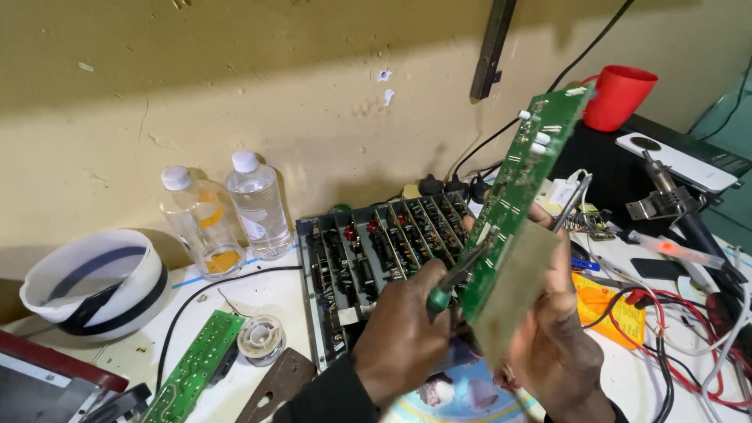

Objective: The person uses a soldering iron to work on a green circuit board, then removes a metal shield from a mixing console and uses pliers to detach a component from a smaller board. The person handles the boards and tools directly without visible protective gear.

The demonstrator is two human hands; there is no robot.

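While left hand (403, 333) grips one green-handled tool (457, 278), right hand (552, 345) grasps one circuit board (521, 196), two bottles (227, 211) behind.

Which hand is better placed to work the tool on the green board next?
Probably the left hand: it holds the green-handled tool with its tip at the board. The right hand supports the board.

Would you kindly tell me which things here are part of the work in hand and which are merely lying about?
In hand:
- long green circuit board, held up by the right hand
- green-handled tool in the left hand, tip against that board

Lying about:
- two clear bottles
- red cup
- solder spool
- small green board
- white bowl
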